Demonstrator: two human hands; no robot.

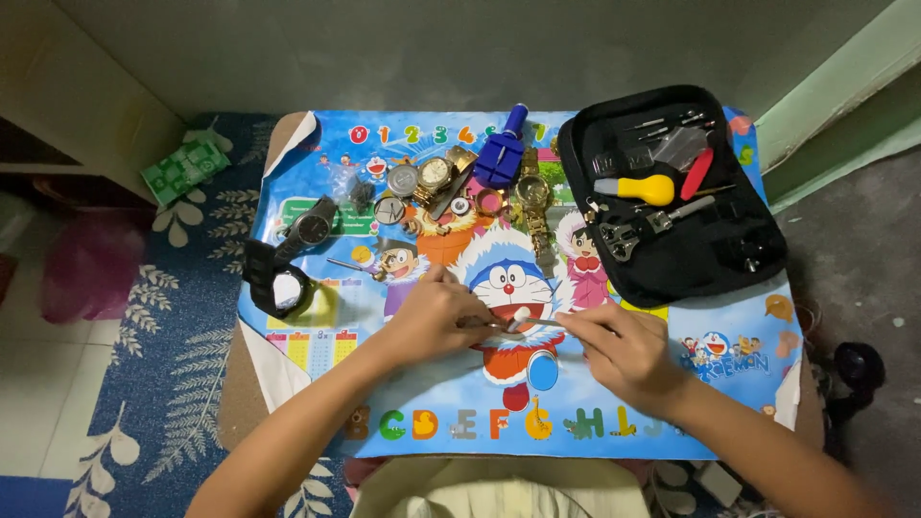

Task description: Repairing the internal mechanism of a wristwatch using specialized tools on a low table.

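Two bare hands meet at the middle of a low table, and between them we see a small pale part [519, 317], too small for us to say what it is. It lies over the cartoon cat's face printed on the bright blue mat [672, 403]. Our left hand [436, 312] curls over it from the left, fingers bent and drawn together, with what looks like a thin metal tool [480, 324] pinched in them, its tip running toward the part. Our right hand [619, 350] comes in from the right, thumb and forefinger closed together close beside the part; whether they clamp it or a fine tool, we cannot tell.

Farther up the mat, a cluster of watches spreads out: a gold-coloured wristwatch [436, 173], a silver watch face [403, 179] just beside it, and another gold watch on a metal band [533, 197] to the right. A blue plastic watch tool [501, 153] stands between them near the mat's top edge. To the left lie a dark wristwatch [312, 228] and a bulky black watch with a round pale face [283, 286].

At the upper right sits an open black zip case [710, 259], holding a yellow-handled tool [648, 189], a red tool [697, 173] and a metal wrench-like tool [638, 230]. Beneath the table runs a blue rug with pale leaf shapes [163, 355], with a green packet [184, 169] on it.
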